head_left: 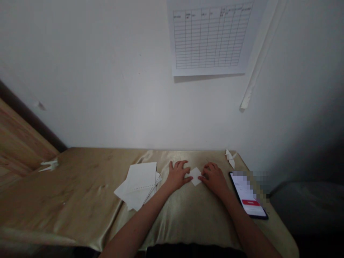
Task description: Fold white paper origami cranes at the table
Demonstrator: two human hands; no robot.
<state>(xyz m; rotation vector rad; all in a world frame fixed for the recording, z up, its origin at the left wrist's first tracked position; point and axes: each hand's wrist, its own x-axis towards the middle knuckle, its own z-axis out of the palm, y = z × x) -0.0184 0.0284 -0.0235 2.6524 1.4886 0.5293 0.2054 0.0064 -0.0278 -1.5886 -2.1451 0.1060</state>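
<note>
A small white folded paper [196, 176] lies on the gold satin cloth [188, 211] that covers the table. My left hand [178, 175] lies flat on the cloth with its fingers spread, the thumb and fingertips touching the paper's left edge. My right hand [214, 176] rests on the paper's right edge with its fingers curled and pressed down on it.
A loose stack of white sheets [139, 184] lies left of my left hand. A phone [247, 194] with a lit screen lies at the right. A folded paper figure [230, 157] sits at the back right, another [49, 165] at the far left. A grid chart [211, 36] hangs on the wall.
</note>
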